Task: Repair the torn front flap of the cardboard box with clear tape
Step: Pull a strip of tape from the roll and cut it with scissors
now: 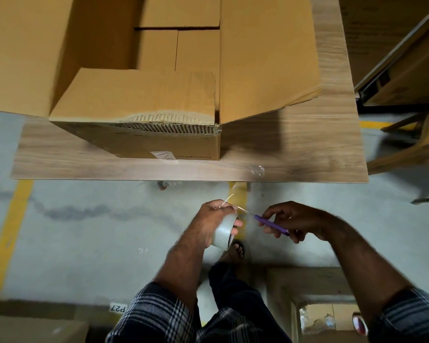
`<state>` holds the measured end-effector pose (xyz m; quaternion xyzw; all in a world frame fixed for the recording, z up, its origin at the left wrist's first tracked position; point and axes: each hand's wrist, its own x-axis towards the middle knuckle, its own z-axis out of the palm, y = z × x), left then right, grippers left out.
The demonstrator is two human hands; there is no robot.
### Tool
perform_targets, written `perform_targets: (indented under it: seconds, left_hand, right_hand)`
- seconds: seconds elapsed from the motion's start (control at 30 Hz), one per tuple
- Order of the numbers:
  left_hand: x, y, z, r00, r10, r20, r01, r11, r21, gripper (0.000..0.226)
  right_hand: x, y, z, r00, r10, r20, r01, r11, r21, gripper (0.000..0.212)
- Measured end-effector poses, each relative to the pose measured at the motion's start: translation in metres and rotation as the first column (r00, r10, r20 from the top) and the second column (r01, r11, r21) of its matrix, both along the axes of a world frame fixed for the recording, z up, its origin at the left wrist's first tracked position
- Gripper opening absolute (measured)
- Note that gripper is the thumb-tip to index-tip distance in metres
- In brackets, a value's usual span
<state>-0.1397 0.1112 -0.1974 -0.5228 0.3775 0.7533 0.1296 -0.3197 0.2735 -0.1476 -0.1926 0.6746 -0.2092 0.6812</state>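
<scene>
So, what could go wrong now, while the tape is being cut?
The blade of the purple-handled cutter in the right hand points toward the fingers of the left hand gripping the roll of clear tape, so a slip might nick them. The thin pulled-out strip could also curl and stick to itself before reaching the torn front flap.

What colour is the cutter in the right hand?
Purple: the cutter in the right hand shows clearly in the head view.
</scene>
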Motion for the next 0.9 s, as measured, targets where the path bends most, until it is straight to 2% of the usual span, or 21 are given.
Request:
perform_targets:
  seconds: [0.1,0.17,0.27,0.37,0.47,0.53,0.63,0.77,0.9]
  left_hand:
    - [0.001,0.000,0.001,1.000,-0.006,-0.007,0.006,1.000,-0.007,0.009]
    - [0.002,-0.001,0.002,1.000,-0.025,-0.008,0.025,1.000,-0.015,0.010]
    - [0.004,-0.006,0.005,0.997,-0.073,-0.011,0.073,0.997,-0.027,0.012]
    - [0.004,-0.010,0.009,0.992,-0.126,-0.015,0.125,0.991,-0.040,0.013]
    - [0.004,-0.010,0.009,0.989,-0.146,-0.012,0.145,0.988,-0.058,0.013]
    - [0.004,-0.008,0.010,0.989,-0.145,-0.016,0.143,0.987,-0.068,0.011]
    - [0.004,-0.006,0.011,0.992,-0.123,-0.018,0.121,0.990,-0.068,0.008]
    - [0.003,-0.005,0.015,0.995,-0.101,-0.024,0.099,0.994,-0.049,0.008]
    - [0.001,-0.004,0.025,0.997,-0.078,-0.016,0.078,0.997,-0.011,0.005]
  right_hand:
    - [0.004,0.003,-0.008,1.000,-0.020,0.020,0.019,0.999,0.050,0.032]
    - [0.007,0.003,-0.010,1.000,-0.004,0.019,0.003,0.998,0.064,0.024]
    - [0.010,0.004,-0.009,1.000,-0.005,0.014,0.005,0.999,0.047,0.023]
    - [0.011,0.010,-0.006,0.999,-0.044,0.013,0.043,0.999,0.026,0.052]
    - [0.011,0.014,-0.010,0.997,-0.073,-0.005,0.073,0.997,0.016,0.059]
    - [0.014,0.011,-0.014,0.997,-0.082,-0.008,0.082,0.997,0.008,0.055]
    - [0.017,0.000,-0.016,0.996,-0.085,-0.008,0.085,0.996,-0.015,0.034]
    - [0.020,-0.010,-0.017,0.997,-0.070,-0.043,0.068,0.996,-0.050,0.040]
    - [0.019,-0.013,-0.023,0.995,-0.086,-0.047,0.083,0.994,-0.070,0.028]
